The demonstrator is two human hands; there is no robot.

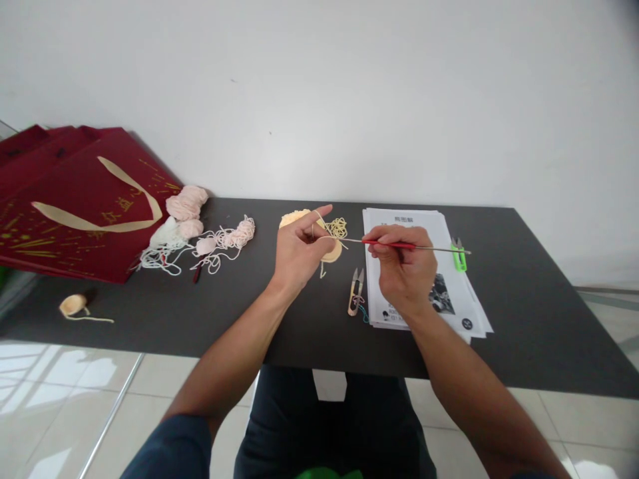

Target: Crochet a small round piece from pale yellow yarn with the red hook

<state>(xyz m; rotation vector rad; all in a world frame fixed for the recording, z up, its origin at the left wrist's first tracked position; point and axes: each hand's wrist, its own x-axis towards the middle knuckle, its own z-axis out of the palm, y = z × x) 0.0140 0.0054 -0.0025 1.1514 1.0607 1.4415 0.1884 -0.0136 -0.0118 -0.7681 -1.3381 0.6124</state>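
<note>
My left hand (pixel 299 249) pinches a small round piece of yellow crochet work (pixel 333 251), its index finger stretched out with yarn running over it. A short yarn tail dangles below the piece. In my right hand (pixel 407 263) is a crochet hook (pixel 394 244) with a red grip and thin metal ends. The hook's left tip reaches to the yarn at my left fingertips; exactly how it meets the stitches is too small to tell. Behind my left hand lie a yellow yarn ball (pixel 293 217) and loose yellow yarn loops (pixel 338 228).
Thread snips (pixel 355 293) lie between my hands. Printed sheets (pixel 414 319) rest under my right hand, with green snips (pixel 458 256) at their edge. Pink and white yarn (pixel 186 203) and a dark red gift bag (pixel 100 193) stand left. A small cream crocheted cup (pixel 73 305) sits front left.
</note>
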